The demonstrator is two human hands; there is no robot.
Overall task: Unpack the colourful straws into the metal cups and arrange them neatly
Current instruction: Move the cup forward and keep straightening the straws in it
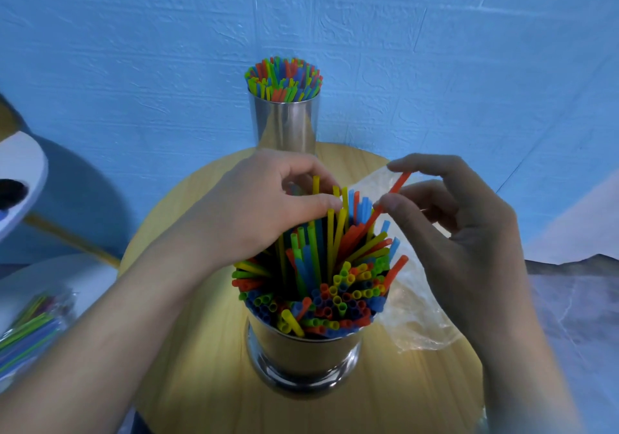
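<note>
round wooden table [207,350], blue wall [435,65]

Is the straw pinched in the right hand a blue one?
No, the right hand pinches an orange straw above the near metal cup.

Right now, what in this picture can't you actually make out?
- Far cup: head view, base hidden behind the left hand.
- Plastic bag: head view, partly behind the right hand and near cup; contents unclear.
- Straw packets: head view, blurred and cut by the left edge.
- Dark item on white plate: head view, cut by left edge.
</note>
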